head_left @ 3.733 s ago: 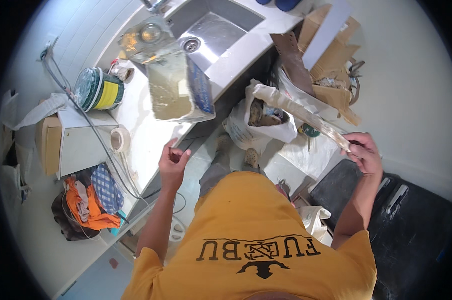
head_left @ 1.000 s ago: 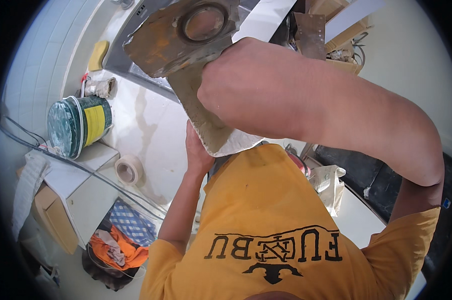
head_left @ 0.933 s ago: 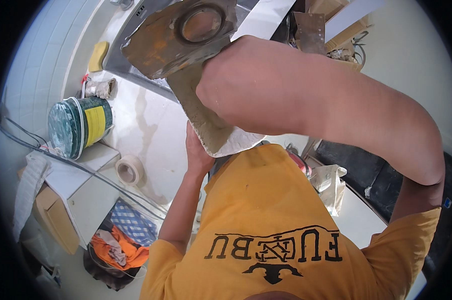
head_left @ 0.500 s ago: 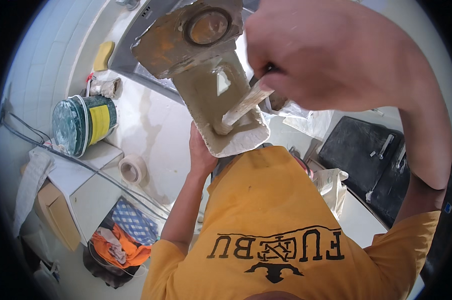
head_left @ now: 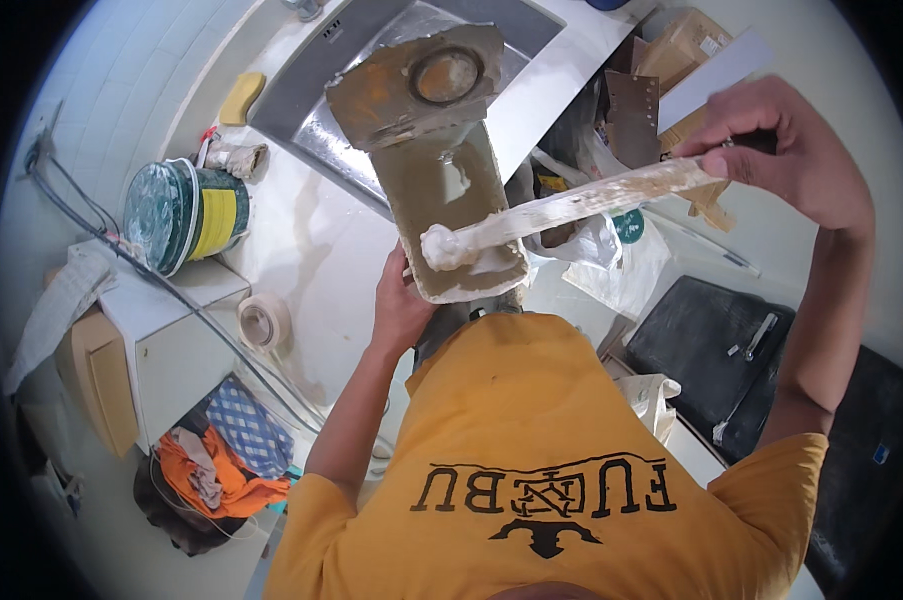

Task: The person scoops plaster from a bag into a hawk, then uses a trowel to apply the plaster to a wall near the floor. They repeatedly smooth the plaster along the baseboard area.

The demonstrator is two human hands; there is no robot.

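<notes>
My left hand grips the near left side of an oblong, paste-crusted box, its fingers partly hidden beneath. The box is open on top and tilts over the counter. A stained flap with a raised round ring extends from its far end. My right hand pinches the far right end of a long wooden stick, held almost level across the box's right wall. A lump of thick white paste clings to the stick's other end, inside the box near its front. More pale paste coats the box's inside.
Beyond the box lies a steel sink, with a yellow sponge beside it. A green bucket and a tape roll sit to the left. Cables cross there. Black cases and cardboard stand at the right.
My right hand has swung up and to the right, bringing the stick from steep to nearly level. White paste now shows on its end. The box has shifted slightly in view.
</notes>
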